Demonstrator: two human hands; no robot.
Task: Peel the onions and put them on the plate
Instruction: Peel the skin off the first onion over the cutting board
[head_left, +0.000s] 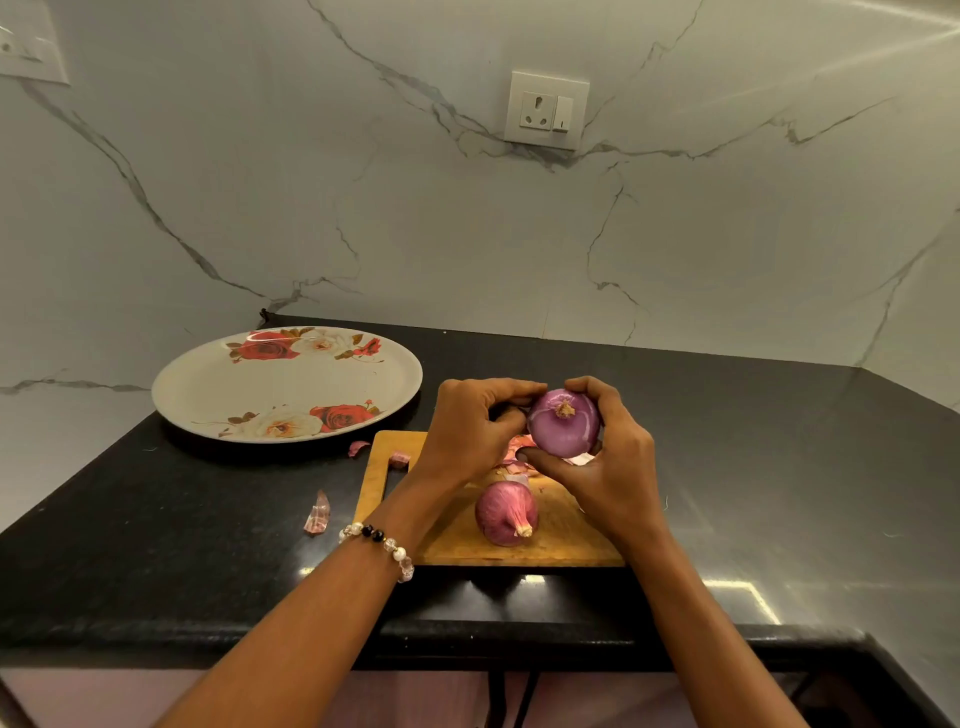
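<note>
Now onion (563, 423) held between both hands, above board (457, 535)

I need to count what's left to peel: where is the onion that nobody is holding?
In the head view, the unpeeled red onion lies on the wooden cutting board, just below both hands, right of the floral plate.

One shiny purple peeled onion (563, 423) is up above the wooden cutting board (558, 538), root end toward the camera. The second onion (506, 513) (papery skin on) lies on that board. Floral plate (208, 384) sits far left.
</note>
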